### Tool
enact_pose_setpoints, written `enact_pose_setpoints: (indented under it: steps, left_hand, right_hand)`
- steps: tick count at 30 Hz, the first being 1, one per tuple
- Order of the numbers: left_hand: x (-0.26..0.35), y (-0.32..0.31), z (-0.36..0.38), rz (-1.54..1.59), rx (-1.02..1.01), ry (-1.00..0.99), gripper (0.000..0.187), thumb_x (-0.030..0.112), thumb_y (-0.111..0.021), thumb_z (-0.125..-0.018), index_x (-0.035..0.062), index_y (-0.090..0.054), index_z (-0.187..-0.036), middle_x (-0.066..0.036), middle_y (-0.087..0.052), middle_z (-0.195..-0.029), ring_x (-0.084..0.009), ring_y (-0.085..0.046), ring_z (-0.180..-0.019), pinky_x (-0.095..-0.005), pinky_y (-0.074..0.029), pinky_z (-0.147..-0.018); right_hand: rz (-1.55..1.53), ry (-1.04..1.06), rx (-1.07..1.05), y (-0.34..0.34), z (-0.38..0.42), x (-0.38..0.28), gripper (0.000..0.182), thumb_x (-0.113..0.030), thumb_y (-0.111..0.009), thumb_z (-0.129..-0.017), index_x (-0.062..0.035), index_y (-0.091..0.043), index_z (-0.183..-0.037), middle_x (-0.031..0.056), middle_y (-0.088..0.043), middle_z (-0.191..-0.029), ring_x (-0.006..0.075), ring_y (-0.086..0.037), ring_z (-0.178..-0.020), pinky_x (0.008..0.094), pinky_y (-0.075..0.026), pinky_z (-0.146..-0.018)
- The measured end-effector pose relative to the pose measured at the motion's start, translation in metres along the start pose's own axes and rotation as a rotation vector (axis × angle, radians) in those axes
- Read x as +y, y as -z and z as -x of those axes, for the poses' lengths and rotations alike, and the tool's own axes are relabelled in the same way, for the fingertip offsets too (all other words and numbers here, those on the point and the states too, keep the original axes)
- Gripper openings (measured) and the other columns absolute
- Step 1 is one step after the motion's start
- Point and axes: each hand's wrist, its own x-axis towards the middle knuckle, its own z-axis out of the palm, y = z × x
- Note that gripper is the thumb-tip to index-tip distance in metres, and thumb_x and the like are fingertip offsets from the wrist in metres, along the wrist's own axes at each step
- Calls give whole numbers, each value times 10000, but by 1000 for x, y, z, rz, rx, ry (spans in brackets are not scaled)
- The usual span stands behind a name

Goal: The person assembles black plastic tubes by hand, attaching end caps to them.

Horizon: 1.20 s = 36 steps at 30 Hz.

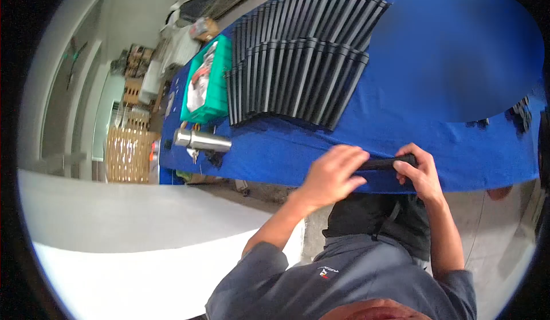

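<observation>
A short black tube (381, 163) lies level between my two hands, just above the front edge of the blue cloth. Around its right end the fingers of my right hand (421, 171) are closed, with the thumb on top. My left hand (335, 174) is at the tube's left end, slightly blurred, its fingers curved and the thumb apart from them; its palm side is hidden, so its hold on the tube is unclear. Farther back, many black tubes (298, 79) lie side by side in two overlapping rows.
A green bin (220, 82) with white and red items stands left of the tubes. Nearer me, a steel bottle (209, 142) lies on its side on the blue cloth (275, 159). Small black parts (520, 115) lie at the far right. Boxes are stacked at the back left.
</observation>
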Motion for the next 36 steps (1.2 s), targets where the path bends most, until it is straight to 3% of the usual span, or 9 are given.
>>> enact_pose_setpoints:
  steps: [3,7,10,11,14,18,26,32,36]
  left_hand:
    - [0,-32,1,28,-18,5,459,80,-798,-798,58,-681,-1242,-105,-699,-1126,-297,-681,-963,-435,-556,-846]
    - [-8,-36,3,-13,29,-54,367,65,-715,-850,52,-691,-1216,-77,-689,-1048,-257,-680,-920,-391,-547,-801]
    - [-8,-23,4,-48,20,-45,349,52,-707,-849,51,-699,-1197,-91,-686,-1038,-266,-683,-924,-391,-553,-778]
    - [-13,-18,5,-51,35,-31,450,24,-796,-755,62,-701,-1193,-115,-681,-1103,-305,-688,-936,-400,-581,-824]
    - [-32,19,-5,-134,141,129,374,74,-797,-809,66,-702,-1171,-139,-609,-1121,-332,-656,-1006,-411,-575,-852]
    - [-99,73,-35,-403,281,252,379,169,-737,-899,0,-671,-1232,-175,-636,-1076,-362,-653,-975,-427,-537,-858]
    - [-219,98,-92,-658,96,380,506,243,-665,-923,44,-578,-1379,-232,-654,-1146,-436,-657,-1049,-513,-539,-898]
    - [-241,88,-108,-723,26,432,503,230,-666,-927,49,-548,-1382,-250,-645,-1168,-451,-667,-1048,-537,-554,-900]
    - [-243,87,-113,-728,-25,534,551,278,-650,-934,65,-522,-1426,-255,-626,-1256,-467,-630,-1136,-549,-511,-977]
  right_hand:
    - [-38,-8,8,2,2,-4,170,-95,-740,-887,-2,-647,-996,22,-628,-728,92,-602,-630,258,-500,-568]
    - [-15,-28,-16,3,4,-9,195,-108,-739,-889,10,-649,-1013,36,-642,-757,102,-607,-635,264,-524,-600]
    - [4,5,-56,-1,0,-5,369,-120,-732,-896,29,-603,-1207,88,-661,-917,127,-633,-720,282,-550,-645]
    - [-28,57,-47,-3,1,-5,441,-114,-732,-897,29,-557,-1276,103,-650,-972,136,-638,-758,286,-555,-658]
    - [-104,129,-68,2,-3,-1,705,-92,-729,-911,18,-360,-1501,144,-597,-1146,170,-648,-901,303,-574,-706]
    - [-51,75,4,-2,-4,-3,618,-110,-721,-938,35,-419,-1457,121,-622,-1055,156,-649,-867,303,-581,-712]
    - [-77,78,2,3,-7,4,433,-102,-692,-971,56,-525,-1338,87,-641,-966,137,-653,-814,297,-579,-700]
    - [-86,76,-2,5,-8,5,396,-120,-684,-984,56,-547,-1310,76,-643,-942,141,-663,-810,297,-579,-688]
    - [-95,70,-7,6,-8,6,362,-127,-680,-989,58,-570,-1280,76,-644,-940,142,-667,-811,296,-579,-686]
